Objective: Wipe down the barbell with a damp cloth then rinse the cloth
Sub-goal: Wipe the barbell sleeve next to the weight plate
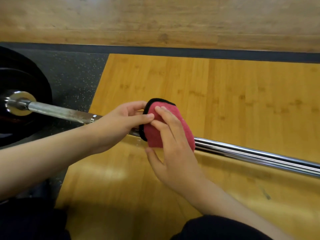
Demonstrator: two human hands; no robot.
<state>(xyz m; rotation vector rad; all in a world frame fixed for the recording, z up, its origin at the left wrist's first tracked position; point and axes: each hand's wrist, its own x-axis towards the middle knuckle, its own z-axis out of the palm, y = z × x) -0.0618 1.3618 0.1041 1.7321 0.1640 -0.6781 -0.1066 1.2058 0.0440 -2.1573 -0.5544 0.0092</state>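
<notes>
Black weight plates point(22, 78) fill the left edge over a speckled dark rubber mat point(74, 75), a chrome collar point(20, 103) shining at their centre. From that collar the barbell point(251, 154) runs rightward and down the frame, over a yellow wooden platform point(216, 94). Its left stretch looks dull and scuffed; its right stretch is bright and mirror-like.

Midway along the bar, my left hand point(121, 118) reaches in from the left and pinches the near edge of a red cloth point(155, 135) trimmed in black. The thumb lies on the cloth's face and the curled fingers sit behind its rim. The cloth is draped over the shaft and hides the part beneath it.

Just right of that, my right hand point(174, 153) lies on top of the cloth. Its fingers are spread and nearly straight, pressing the fabric against the bar, and the thumb touches the cloth's lower edge. The two hands meet on the cloth, my left thumb tip against my right fingers.

Beyond my right hand the bare chrome shaft carries on to the right edge of the frame. My dark trouser legs point(216, 227) show along the bottom, one at the left corner and one further right, both near the platform.
</notes>
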